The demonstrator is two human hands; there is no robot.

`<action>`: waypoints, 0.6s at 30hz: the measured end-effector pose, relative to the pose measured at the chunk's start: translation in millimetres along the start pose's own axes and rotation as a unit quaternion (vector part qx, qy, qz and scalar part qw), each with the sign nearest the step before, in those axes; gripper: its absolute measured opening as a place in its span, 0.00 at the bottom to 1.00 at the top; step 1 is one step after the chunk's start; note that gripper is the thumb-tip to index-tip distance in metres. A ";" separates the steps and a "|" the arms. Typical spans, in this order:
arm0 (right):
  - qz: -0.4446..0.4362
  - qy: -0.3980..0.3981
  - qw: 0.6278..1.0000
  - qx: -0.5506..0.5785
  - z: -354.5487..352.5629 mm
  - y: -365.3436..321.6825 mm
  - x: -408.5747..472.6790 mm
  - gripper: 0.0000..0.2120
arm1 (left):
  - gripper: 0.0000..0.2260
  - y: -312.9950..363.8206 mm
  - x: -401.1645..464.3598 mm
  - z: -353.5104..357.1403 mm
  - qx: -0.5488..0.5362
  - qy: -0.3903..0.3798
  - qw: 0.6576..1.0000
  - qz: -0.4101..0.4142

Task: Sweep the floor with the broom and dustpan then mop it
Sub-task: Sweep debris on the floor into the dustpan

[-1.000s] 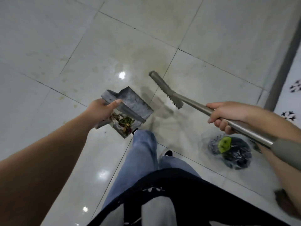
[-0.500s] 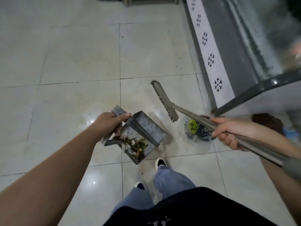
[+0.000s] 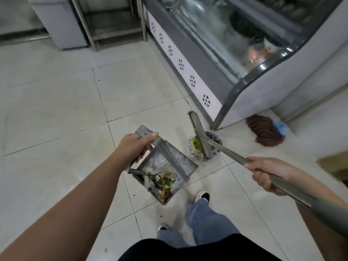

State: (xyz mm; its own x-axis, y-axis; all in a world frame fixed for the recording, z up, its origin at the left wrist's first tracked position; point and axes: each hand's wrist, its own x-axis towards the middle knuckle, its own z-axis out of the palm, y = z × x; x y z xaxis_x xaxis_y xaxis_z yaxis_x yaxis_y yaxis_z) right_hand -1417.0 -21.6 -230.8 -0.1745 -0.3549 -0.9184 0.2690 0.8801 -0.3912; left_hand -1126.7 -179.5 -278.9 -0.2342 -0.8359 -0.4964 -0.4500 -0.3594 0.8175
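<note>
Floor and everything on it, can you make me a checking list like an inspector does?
Surface: pale tiled floor, a few dark specks.
Job's things: metal dustpan holding food scraps; broom raised; mop lying by the display fridge.
Clutter: black bag with a yellow-green piece, under the broom head.
Grippers: left hand grips the dustpan handle; right hand grips the broom handle.
Cables: nothing seen.
Surroundings: steel shelving behind.

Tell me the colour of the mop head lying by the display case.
Dark reddish-brown mop head, with a blue part at its end; head view.
</note>
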 end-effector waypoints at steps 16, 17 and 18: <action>0.047 0.031 0.993 0.101 -95.8 17.7 24.3 0.10 | 0.19 83.0 39.4 93.0 0.088 -0.087 0.992 -0.013; 0.051 0.027 0.993 0.105 -105.2 14.3 29.4 0.09 | 0.20 89.8 45.3 101.2 0.103 -0.094 0.990 -0.024; 0.057 0.023 0.992 0.107 -115.1 10.8 34.2 0.09 | 0.20 96.8 50.8 109.1 0.120 -0.100 0.987 -0.036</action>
State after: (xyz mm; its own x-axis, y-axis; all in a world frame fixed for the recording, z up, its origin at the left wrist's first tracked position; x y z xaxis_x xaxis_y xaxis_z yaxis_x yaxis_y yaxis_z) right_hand -1529.1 12.1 -259.7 -0.1726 -0.2383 -0.9557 0.4828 0.8253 -0.2930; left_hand -1276.1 -211.5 -256.8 -0.3488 -0.7039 -0.6188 -0.6581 -0.2862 0.6964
